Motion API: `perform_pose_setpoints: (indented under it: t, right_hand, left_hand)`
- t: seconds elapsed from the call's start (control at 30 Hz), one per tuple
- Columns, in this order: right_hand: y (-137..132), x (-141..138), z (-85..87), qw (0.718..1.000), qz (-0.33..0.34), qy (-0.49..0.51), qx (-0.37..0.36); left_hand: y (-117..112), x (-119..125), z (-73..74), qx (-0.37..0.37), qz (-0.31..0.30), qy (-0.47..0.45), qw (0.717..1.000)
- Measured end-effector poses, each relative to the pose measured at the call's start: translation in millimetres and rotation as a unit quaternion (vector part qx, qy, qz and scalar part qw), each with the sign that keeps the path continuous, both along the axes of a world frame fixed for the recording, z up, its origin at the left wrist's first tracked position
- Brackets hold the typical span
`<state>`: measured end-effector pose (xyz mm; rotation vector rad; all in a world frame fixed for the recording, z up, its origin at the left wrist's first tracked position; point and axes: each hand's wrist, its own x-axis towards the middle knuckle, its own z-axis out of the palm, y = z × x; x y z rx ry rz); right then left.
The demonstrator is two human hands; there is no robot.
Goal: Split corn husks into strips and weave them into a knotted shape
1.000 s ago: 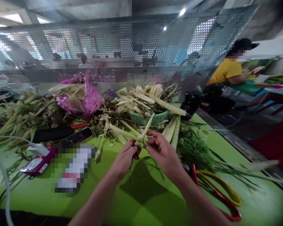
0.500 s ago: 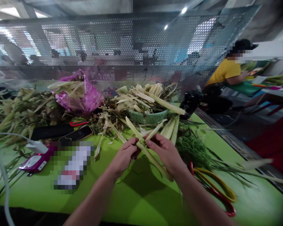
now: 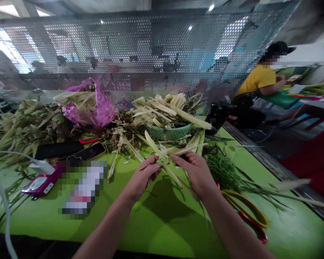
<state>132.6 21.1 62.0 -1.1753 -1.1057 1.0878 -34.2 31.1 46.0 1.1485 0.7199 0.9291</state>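
Left hand (image 3: pixel 145 174): grip pinched on crossed leaf strips (image 3: pixel 166 162), held above the middle of the green worktop (image 3: pixel 110 219). Right hand (image 3: pixel 196 172): thumb and fingers clamped on one pale strip (image 3: pixel 198 147), its free end pointing right. Far: green basket (image 3: pixel 169 134) heaped with dry husks (image 3: pixel 176 101). Right: feathery green sprigs (image 3: pixel 223 167); nearer, scissors (image 3: pixel 261 216) with red and yellow handles. Left: smartphone (image 3: pixel 89 152), lying flat.
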Motion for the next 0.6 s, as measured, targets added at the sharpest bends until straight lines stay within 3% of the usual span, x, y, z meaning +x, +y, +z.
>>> perform_pose_setpoints:
  t: [0.07, 0.13, 0.2, 0.27, 0.33, 0.37, 0.47, 0.6]
  right_hand:
    - [1, 4, 0.1, 0.999, -0.022, -0.038, 0.028]
    - [1, 9, 2.6, 0.988, -0.085, -0.091, 0.090]
    - [0, 14, 7.2, 0.951, -0.173, -0.188, 0.174]
    - [-1, 16, 11.7, 0.893, -0.216, -0.312, 0.241]
    - [-3, 13, 13.6, 0.853, -0.168, -0.410, 0.275]
    - [-4, 10, 13.3, 0.847, -0.122, -0.436, 0.280]
    - [-4, 2, 9.4, 0.864, -0.018, -0.426, 0.267]
    - [-3, -3, 4.9, 0.905, -0.006, -0.343, 0.251]
  left_hand:
    - [1, 0, -0.1, 0.020, 0.016, 0.035, 0.999]
    - [2, 0, -0.6, 0.054, 0.034, 0.078, 0.995]
    - [3, 2, -1.5, 0.092, 0.040, 0.116, 0.988]
    - [3, 4, -2.8, 0.126, 0.037, 0.145, 0.981]
    - [2, 6, -4.4, 0.154, 0.030, 0.157, 0.975]
    - [2, 6, -5.3, 0.167, 0.026, 0.161, 0.972]
    - [2, 9, -8.2, 0.196, 0.019, 0.173, 0.965]
    - [3, 12, -13.2, 0.175, -0.008, 0.180, 0.968]
